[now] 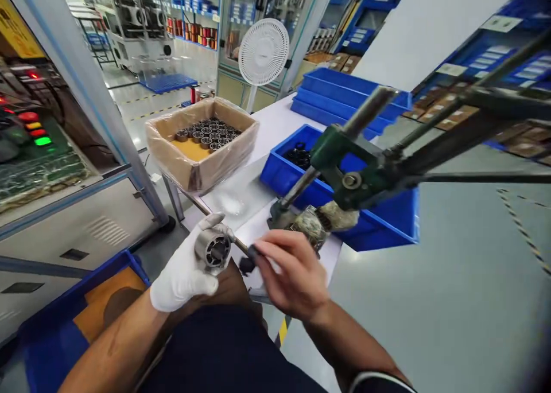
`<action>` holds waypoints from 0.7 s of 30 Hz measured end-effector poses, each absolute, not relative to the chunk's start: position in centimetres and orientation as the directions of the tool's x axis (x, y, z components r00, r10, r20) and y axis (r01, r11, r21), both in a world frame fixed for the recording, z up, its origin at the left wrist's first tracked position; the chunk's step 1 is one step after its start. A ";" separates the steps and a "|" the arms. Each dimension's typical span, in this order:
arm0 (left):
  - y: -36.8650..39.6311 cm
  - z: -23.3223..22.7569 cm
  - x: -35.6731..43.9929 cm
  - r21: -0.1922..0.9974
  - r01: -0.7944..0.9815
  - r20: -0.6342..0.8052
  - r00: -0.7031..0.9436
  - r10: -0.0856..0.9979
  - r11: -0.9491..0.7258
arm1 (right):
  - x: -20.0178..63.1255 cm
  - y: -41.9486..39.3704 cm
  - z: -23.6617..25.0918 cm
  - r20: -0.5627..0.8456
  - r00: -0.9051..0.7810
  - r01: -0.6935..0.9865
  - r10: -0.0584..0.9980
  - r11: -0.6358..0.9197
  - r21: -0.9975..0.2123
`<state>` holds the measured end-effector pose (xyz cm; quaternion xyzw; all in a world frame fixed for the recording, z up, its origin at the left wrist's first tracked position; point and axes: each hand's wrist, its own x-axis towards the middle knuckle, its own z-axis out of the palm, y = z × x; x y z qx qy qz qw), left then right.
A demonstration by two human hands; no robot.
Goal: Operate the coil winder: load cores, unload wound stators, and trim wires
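Left hand (pixel 183 275) grips metal core (pixel 212 248) beside table edge (pixel 333 255).

White cloth glove on the left hand (pixel 183 275) grips a dull grey metal core (pixel 212 248); beyond, glossy blue plastic bin (pixel 387 221), film-lined cardboard box (pixel 202 163).

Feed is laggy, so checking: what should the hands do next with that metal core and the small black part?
Probably bring the black part, pinched by the right hand, onto the open end of the metal core held by the gloved left hand; they sit just apart.
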<state>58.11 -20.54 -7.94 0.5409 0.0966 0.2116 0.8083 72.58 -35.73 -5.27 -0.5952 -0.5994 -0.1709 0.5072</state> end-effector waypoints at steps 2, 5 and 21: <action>-21.2 -7.5 57.3 0.937 -0.237 0.095 0.881 0.464 0.258 | 71.0 -33.9 -5.1 0.829 0.155 0.880 0.537 0.305 -0.363; -21.8 -7.1 56.0 0.971 -0.200 0.096 0.825 0.558 0.128 | 69.7 -32.2 -5.4 0.839 0.121 0.861 0.531 0.364 -0.355; -21.9 -6.9 55.7 0.977 -0.193 0.111 0.817 0.565 0.087 | 70.5 -33.4 -6.3 0.793 -0.077 0.928 0.604 0.334 -0.164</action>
